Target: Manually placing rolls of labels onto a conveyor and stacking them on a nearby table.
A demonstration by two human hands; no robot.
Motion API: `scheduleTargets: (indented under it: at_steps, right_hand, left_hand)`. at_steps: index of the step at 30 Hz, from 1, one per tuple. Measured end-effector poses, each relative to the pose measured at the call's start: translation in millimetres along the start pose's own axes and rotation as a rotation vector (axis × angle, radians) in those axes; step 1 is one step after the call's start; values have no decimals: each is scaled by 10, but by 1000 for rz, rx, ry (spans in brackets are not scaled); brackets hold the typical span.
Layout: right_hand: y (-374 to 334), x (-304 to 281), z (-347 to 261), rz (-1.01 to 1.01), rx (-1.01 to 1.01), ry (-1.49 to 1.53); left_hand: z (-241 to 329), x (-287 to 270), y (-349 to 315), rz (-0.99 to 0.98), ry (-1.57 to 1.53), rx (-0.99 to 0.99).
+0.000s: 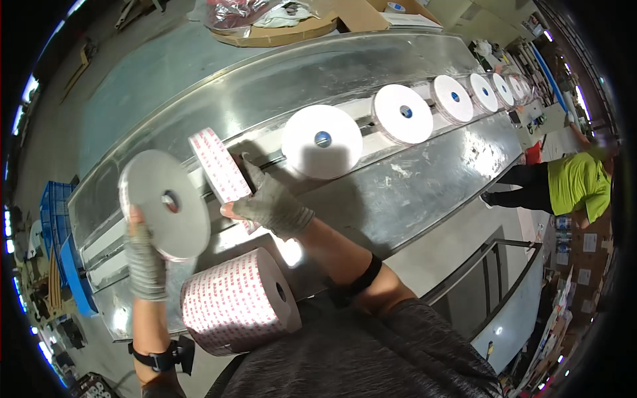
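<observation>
My left hand [146, 259], in a grey glove, grips the lower left edge of a wide grey-white tape roll [156, 192] tilted up off the table. Beside it, my right hand [275, 205], gloved too, is closed on the edge of another tape roll [219, 162], whose outer band has red print. Against my body a thick stack of tape rolls [229, 302] lies on its side, its wrapping covered in red marks. To the right of my hands, a white tape roll [302, 132] with a blue core lies flat on the pale strip along the metal table.
The long metal table [411, 179] carries a row of more white tape rolls [403, 99] toward the far right. A person in a yellow-green shirt [577, 182] stands beyond its right end. Cardboard [358, 14] and plastic wrap lie behind; blue crates [54, 212] stand left.
</observation>
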State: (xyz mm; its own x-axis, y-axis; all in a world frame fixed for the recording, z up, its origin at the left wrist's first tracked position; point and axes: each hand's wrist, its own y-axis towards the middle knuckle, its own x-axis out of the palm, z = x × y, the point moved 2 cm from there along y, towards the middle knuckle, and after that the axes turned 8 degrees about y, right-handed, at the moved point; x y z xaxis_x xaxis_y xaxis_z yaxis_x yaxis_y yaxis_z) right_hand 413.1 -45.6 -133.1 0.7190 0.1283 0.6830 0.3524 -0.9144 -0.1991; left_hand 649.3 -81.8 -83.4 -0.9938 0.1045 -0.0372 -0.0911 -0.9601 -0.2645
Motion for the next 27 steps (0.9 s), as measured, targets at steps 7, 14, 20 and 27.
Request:
scheduleTargets:
  at_steps: [7, 14, 20, 27]
  right_hand:
    - [476, -191, 348, 157, 119, -1754]
    - [-291, 526, 353, 259, -1046, -1696]
    - [-1316, -20, 482, 229, -516, -1097]
    - [-1830, 24, 461, 261, -364, -955]
  left_hand:
    - [-187, -104, -176, 85, -56, 34]
    - [-146, 407, -698, -218, 96, 241]
    - [-156, 397, -1535, -418, 1705, 994]
    - [211, 1039, -1044, -497, 1280, 704]
